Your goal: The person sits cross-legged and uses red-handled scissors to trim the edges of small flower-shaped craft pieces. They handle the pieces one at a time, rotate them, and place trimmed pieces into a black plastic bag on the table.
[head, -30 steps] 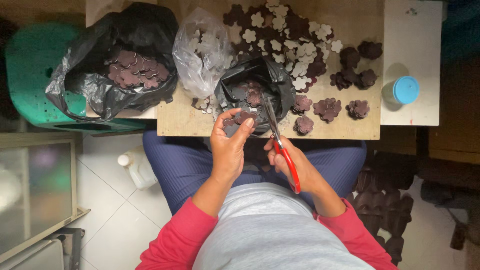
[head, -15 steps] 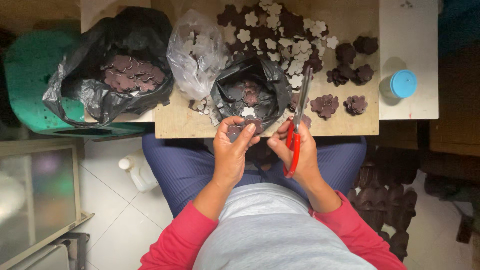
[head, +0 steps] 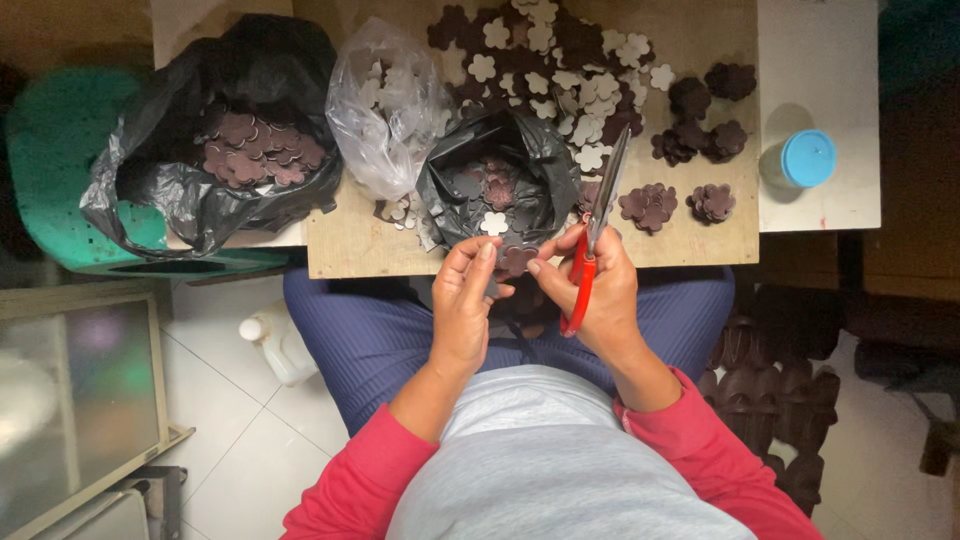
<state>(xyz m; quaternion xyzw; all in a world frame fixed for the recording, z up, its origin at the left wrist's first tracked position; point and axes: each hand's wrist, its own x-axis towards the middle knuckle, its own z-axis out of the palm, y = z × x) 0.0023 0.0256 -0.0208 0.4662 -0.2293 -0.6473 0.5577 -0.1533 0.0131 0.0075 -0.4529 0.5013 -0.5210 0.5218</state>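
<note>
Flower-shaped cutout (head: 514,260) sits between both hands at the tabletop (head: 350,250) near edge, pinched by left hand (head: 463,305) and right hand (head: 597,290) fingertips. The right hand also grips the red-handled scissors (head: 592,235), blades shut, long axis pointing away from the body, slightly right. Count: 1 scissors, 3 bags (2 black, 1 clear), 1 blue-capped jar (head: 800,160); loose cutouts too many to count.

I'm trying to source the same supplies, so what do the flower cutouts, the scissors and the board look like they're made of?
Flower cutouts: thin, matte sheet, maybe foam or felt; they lie flat in stacks, dark maroon and pale.
Scissors in the right hand: shiny grey blades, likely steel; glossy red handles, probably plastic.
Board: pale tan with faint grain, apparently unfinished wood or plywood.
</note>
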